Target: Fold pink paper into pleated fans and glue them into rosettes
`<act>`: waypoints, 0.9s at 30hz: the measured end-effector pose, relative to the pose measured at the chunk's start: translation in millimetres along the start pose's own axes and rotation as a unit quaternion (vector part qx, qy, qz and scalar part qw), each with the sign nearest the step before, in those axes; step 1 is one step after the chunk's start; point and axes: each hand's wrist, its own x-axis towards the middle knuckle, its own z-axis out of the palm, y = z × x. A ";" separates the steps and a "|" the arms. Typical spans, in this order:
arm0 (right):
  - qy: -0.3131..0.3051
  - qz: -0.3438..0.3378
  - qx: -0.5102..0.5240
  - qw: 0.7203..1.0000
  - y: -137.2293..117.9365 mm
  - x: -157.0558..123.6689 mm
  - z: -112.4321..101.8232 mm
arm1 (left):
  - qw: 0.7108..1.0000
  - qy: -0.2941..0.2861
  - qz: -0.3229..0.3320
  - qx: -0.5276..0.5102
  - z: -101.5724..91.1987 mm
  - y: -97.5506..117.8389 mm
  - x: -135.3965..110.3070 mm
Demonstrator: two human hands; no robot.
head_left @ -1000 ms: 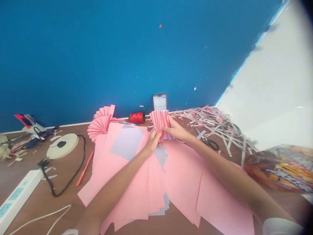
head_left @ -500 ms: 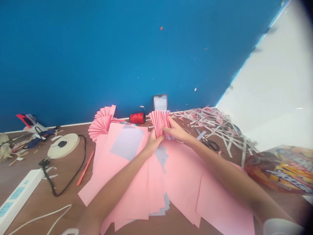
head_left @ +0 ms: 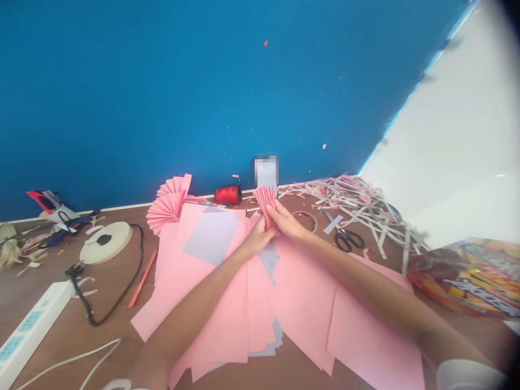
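Between my two hands is a pleated pink paper, its folds pressed into a narrow bundle that spreads slightly at the top. My left hand grips its lower end from the left. My right hand closes on it from the right, fingers along the pleats. Below lie overlapping pink paper sheets, with a lilac sheet on top at the left. Folded pink paper fans rest at the back left. Part of the bundle is hidden behind my fingers.
A red thread spool and a phone are by the blue wall. Scissors, a tape roll and paper strips lie right. A red pen, a cream disc and a power strip lie left.
The pleated paper has gone from two spread sections to one narrower bundle. My right hand has moved slightly left and down, closer to my left. The tape roll now shows more fully.
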 end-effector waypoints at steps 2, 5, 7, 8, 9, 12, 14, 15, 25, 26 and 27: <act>0.006 0.002 0.012 1.000 -0.7 -2.1 2.0 | 1.000 -0.003 -0.004 0.007 0.8 -0.8 -0.8; 0.011 -0.003 0.033 0.999 -1.8 -3.2 3.1 | 0.999 0.022 -0.002 0.029 2.3 -0.4 -1.4; 0.003 -0.003 0.050 0.999 -2.5 -2.9 2.9 | 0.998 0.039 0.020 0.041 3.2 1.6 -1.6; -0.001 -0.004 0.056 0.998 -3.0 -2.7 2.7 | 0.997 0.045 0.035 0.043 3.5 2.9 -1.7; -0.003 -0.006 0.061 0.998 -3.8 -2.6 2.5 | 0.997 0.047 0.049 0.044 3.6 4.1 -1.9; -0.007 -0.007 0.066 0.998 -7.0 -2.5 2.0 | 0.996 0.037 0.068 0.036 3.2 5.6 -2.2; -0.013 -0.012 0.074 0.997 -9.2 -2.7 1.5 | 0.997 0.031 0.069 0.027 2.3 4.1 -2.2; -0.017 -0.017 0.077 0.997 -10.3 -2.8 1.2 | 0.997 0.031 0.068 0.023 1.7 2.8 -2.0; -0.032 -0.049 0.020 0.998 -18.1 1.1 -6.2 | 0.997 0.044 0.064 0.019 0.6 -1.3 1.9; -0.032 -0.048 0.022 0.998 -17.7 1.6 -6.5 | 0.997 0.050 0.062 0.020 0.9 -0.8 1.8; -0.031 -0.048 0.024 0.998 -17.0 2.0 -6.6 | 0.997 0.054 0.056 0.019 0.9 -0.5 1.7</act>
